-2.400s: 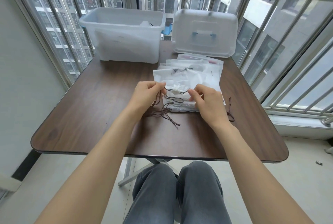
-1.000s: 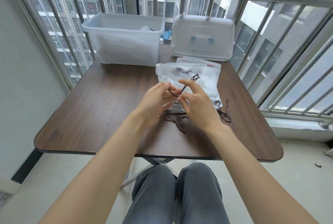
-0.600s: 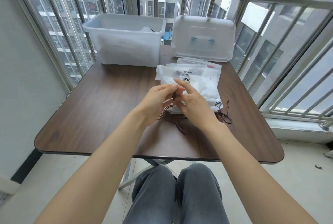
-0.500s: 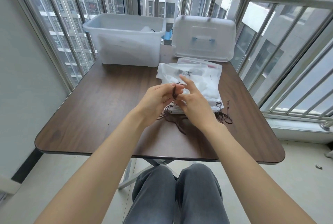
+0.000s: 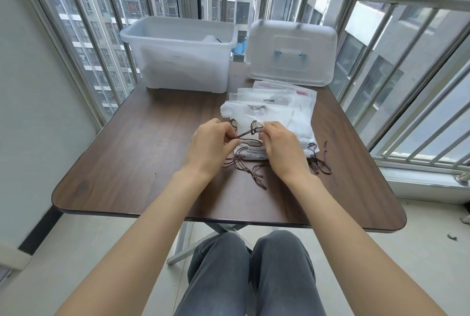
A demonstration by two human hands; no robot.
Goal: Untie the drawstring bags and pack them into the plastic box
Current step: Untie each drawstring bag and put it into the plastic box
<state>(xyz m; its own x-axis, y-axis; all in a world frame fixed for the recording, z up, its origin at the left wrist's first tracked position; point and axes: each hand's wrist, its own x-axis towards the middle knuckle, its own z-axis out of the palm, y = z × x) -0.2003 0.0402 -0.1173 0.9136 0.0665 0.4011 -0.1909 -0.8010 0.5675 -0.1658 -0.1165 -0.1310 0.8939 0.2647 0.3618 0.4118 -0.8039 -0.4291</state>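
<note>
A stack of white drawstring bags (image 5: 287, 118) lies on the brown table (image 5: 132, 163), with dark brown cords (image 5: 250, 170) trailing toward me. My left hand (image 5: 212, 144) pinches the dark cord of the top bag. My right hand (image 5: 282, 146) pinches the same cord at its knot (image 5: 253, 131), over the gathered bag mouth. The cord runs taut between the two hands. The clear plastic box (image 5: 183, 58) stands open at the back left, with something white inside.
The box's clear lid (image 5: 292, 53) with blue handle clips leans at the back right against the window rail. Metal window bars surround the table on three sides. My knees sit under the table's near edge.
My hands have drawn slightly apart and dropped lower onto the stack, pulling the cord taut between them. The knot now shows between my fingers.
</note>
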